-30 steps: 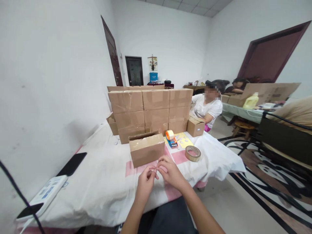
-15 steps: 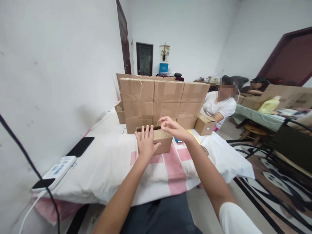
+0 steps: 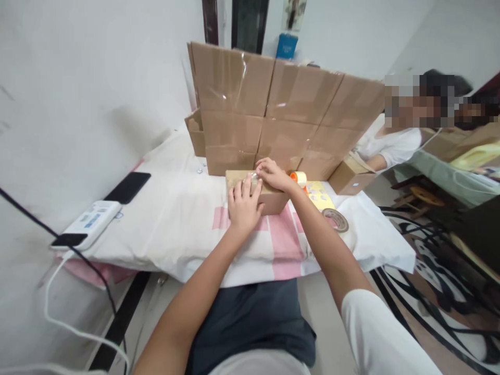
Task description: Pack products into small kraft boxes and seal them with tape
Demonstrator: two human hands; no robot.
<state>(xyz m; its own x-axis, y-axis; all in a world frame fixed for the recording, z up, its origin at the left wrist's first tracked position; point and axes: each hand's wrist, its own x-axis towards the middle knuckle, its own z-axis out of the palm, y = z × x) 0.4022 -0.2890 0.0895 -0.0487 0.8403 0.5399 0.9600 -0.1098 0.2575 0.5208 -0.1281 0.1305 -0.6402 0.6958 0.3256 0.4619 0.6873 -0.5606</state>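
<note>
A small cardboard box (image 3: 273, 202) rests on the cloth-covered table, its top flaps lying flat. My left hand (image 3: 245, 205) lies over the box's top and near side with its fingers spread. My right hand (image 3: 273, 174) is at the top of the box, fingers bent together over a shiny clear piece, perhaps tape, too small to make out well. An orange and white tape dispenser (image 3: 299, 179) is just right of the box, by my right wrist. Further right, a roll of tape (image 3: 335, 220) lies flat near a yellow sheet (image 3: 319, 196).
Behind the box stands a wall of stacked, taped cartons (image 3: 289, 99). At left are a black phone (image 3: 128, 188) and a white power strip (image 3: 91, 221) with cables. A person at right touches another carton (image 3: 351, 174).
The view has tilted down. The box's top, open before, is now closed flat. My left hand has come down onto it, and my right hand has lowered to its top.
</note>
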